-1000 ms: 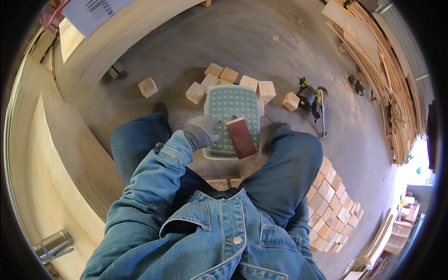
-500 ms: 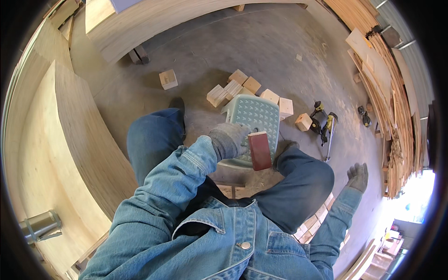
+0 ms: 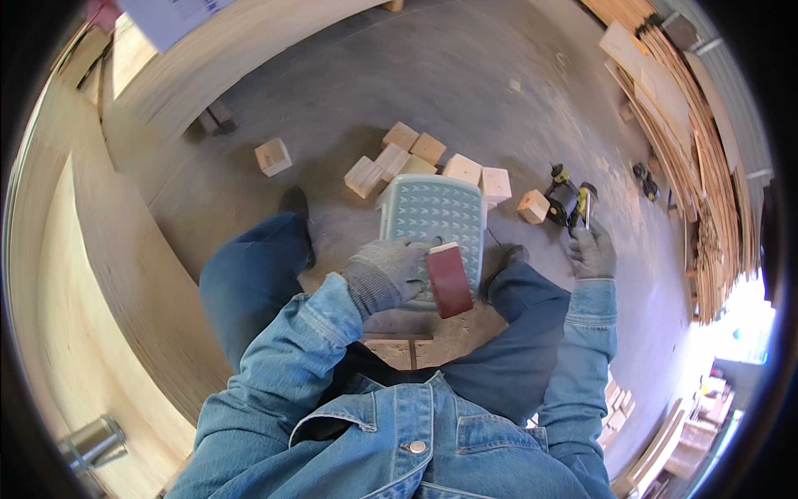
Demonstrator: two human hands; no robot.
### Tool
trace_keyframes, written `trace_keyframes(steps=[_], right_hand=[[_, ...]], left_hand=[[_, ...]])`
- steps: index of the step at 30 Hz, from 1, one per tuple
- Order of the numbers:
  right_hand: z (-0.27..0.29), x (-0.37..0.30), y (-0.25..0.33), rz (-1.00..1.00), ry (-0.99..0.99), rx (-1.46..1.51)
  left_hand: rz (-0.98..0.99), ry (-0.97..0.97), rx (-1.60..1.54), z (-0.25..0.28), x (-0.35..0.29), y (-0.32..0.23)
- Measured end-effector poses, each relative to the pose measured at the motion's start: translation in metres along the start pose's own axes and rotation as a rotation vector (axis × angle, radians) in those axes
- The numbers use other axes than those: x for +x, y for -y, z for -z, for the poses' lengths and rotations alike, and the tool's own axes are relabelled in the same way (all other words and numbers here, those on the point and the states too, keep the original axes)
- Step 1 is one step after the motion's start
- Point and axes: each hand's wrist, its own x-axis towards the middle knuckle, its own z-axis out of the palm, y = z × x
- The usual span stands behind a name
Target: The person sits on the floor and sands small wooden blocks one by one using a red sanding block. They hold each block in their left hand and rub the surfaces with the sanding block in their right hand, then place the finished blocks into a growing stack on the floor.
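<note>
My gloved left hand [image 3: 391, 270] grips a small wood block with a dark red face [image 3: 450, 281], held over the near right part of a pale blue-green plastic step stool [image 3: 440, 204]. To the right, my gloved right hand [image 3: 593, 252] reaches to a silver rod [image 3: 588, 213] among power tools on the floor. Its fingers look apart, one to the left of the rod's line. Whether they touch the rod is hard to see, as the hand covers the rod's lower part. Beside the rod lies a black and yellow power tool [image 3: 564, 200].
Several cut wood blocks [image 3: 462, 170] lie beyond the stool; a lone block [image 3: 273, 156] sits farther left. Large plywood pieces [image 3: 133, 274] stand on my left, with a metal cylinder [image 3: 93, 442] near them. Stacked boards [image 3: 694, 141] line the right. Another small tool [image 3: 645, 180] lies near them.
My right hand has moved inward and forward to the silver rod. My left hand still holds the red-faced block over the stool. The view has shifted slightly.
</note>
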Motion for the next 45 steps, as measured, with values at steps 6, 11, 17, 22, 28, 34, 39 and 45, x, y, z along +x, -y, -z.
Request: trace_keyframes(steps=[6,11,17,22,28,34,39,45], right_hand=[[-0.040,-0.037,0.026,0.243,0.093,-0.298],[-0.024,-0.036,0.034,0.209,0.148,-0.348],[-0.009,-0.044,0.038,0.115,0.144,-0.348],[0.004,-0.050,0.036,0.090,0.135,-0.374],[0.009,-0.050,0.034,0.124,0.145,-0.316],[0.006,-0.046,0.033,0.137,0.145,-0.400],[0.002,-0.036,0.034,0.102,0.178,-0.408],[0.006,-0.011,0.015,-0.026,0.173,-0.449]], left_hand=[[0.007,-0.052,-0.015,-0.003,0.014,-0.010],[-0.039,-0.081,-0.042,-0.007,0.026,-0.019],[-0.101,-0.171,-0.043,-0.021,0.040,-0.022],[-0.126,-0.197,-0.070,-0.025,0.046,-0.029],[-0.125,-0.239,-0.083,-0.031,0.052,-0.032],[-0.245,-0.286,-0.107,-0.022,0.046,-0.022],[-0.179,-0.398,-0.413,0.028,0.039,-0.016],[-0.165,-0.513,-0.231,0.095,0.055,0.008]])
